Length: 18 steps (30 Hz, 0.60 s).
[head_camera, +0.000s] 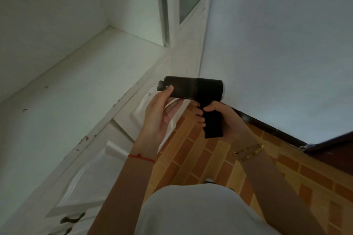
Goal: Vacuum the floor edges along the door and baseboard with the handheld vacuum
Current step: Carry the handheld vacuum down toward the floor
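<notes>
Being gripped at its handle by the right hand (pixel 219 118), the black tube-shaped handheld vacuum (pixel 193 87) is being held at its front end by the left hand (pixel 160 114).

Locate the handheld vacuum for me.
Head view, centre: the handheld vacuum is held above the brick-pattern floor, right hand round its grip, left hand holding the barrel's nozzle end, white door to its left.
</notes>
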Each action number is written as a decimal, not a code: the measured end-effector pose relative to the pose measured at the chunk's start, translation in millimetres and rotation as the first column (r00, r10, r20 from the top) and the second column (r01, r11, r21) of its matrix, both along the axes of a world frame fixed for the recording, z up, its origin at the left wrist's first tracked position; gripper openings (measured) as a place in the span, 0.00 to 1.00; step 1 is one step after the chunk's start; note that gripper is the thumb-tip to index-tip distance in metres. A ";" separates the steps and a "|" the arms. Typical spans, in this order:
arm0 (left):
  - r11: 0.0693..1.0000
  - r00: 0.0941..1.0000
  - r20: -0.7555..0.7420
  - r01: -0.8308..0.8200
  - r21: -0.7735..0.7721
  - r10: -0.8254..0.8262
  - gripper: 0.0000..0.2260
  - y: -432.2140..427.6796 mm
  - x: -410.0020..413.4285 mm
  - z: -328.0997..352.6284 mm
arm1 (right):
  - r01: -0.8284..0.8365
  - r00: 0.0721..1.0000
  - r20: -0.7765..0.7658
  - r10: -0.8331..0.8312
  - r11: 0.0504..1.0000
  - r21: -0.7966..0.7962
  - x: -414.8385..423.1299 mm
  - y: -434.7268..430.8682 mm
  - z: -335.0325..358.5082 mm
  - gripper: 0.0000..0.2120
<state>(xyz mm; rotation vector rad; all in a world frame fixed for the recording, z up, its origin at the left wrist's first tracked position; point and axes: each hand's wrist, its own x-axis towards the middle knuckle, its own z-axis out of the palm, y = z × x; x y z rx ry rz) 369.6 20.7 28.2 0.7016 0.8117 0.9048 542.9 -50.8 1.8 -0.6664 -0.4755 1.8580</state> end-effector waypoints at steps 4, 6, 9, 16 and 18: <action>0.998 0.997 0.042 0.062 -0.001 -0.062 0.08 -6.5 63.2 -1.0 | 0.046 0.999 0.016 -0.046 0.999 -0.009 60.5 -14.8 5.0 0.05; 0.996 0.995 0.048 0.090 -0.008 -0.089 0.11 -8.4 90.8 -1.1 | 0.081 0.995 0.051 -0.081 0.997 -0.007 86.2 -20.3 5.6 0.04; 0.989 0.989 0.022 0.146 0.001 -0.146 0.12 -10.8 125.0 -1.7 | 0.103 0.992 0.068 -0.103 0.995 0.007 119.2 -27.2 4.4 0.05; 0.966 0.960 -0.113 0.259 0.009 -0.256 0.19 -0.9 177.2 -8.3 | 0.146 0.989 0.016 -0.146 0.988 -0.048 171.6 -28.8 -5.3 0.05; 0.958 0.949 -0.136 0.287 0.010 -0.283 0.17 7.1 189.7 -11.1 | 0.184 0.983 0.011 -0.183 0.980 -0.077 181.0 -25.0 -8.7 0.05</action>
